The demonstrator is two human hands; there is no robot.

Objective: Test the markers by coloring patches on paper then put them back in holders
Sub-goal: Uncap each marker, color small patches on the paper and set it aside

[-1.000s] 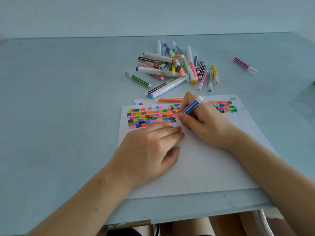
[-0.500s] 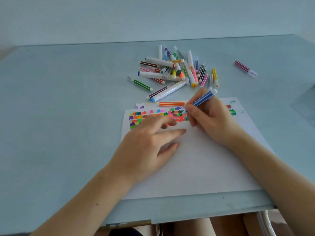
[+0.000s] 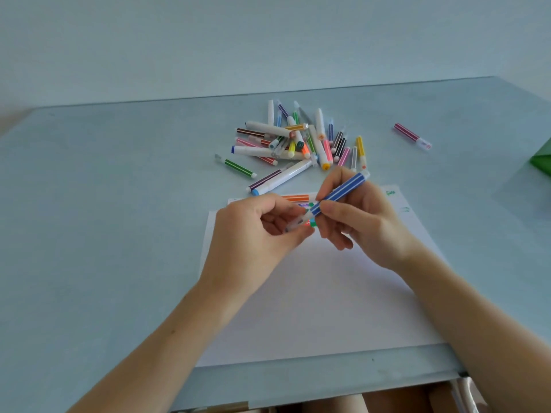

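My right hand (image 3: pixel 360 216) grips a blue striped marker (image 3: pixel 343 190) above the white paper (image 3: pixel 322 299). My left hand (image 3: pixel 256 234) pinches a clear cap (image 3: pixel 295 224) at the marker's tip end; cap and tip touch. Both hands hover over the paper's top part and hide most of the coloured patches there. An orange marker (image 3: pixel 295 198) lies at the paper's far edge. A pile of markers (image 3: pixel 301 141) lies on the table behind the paper. No holder is in view.
A lone pink striped marker (image 3: pixel 412 136) lies to the far right on the pale blue table (image 3: pixel 104 219). A green marker (image 3: pixel 237 166) lies left of the pile. A green object (image 3: pixel 542 163) shows at the right edge. The table's near edge runs just below the paper.
My right hand lifted the blue marker off the paper. My left hand rose from lying flat on the sheet and now pinches a clear cap at the marker's tip.
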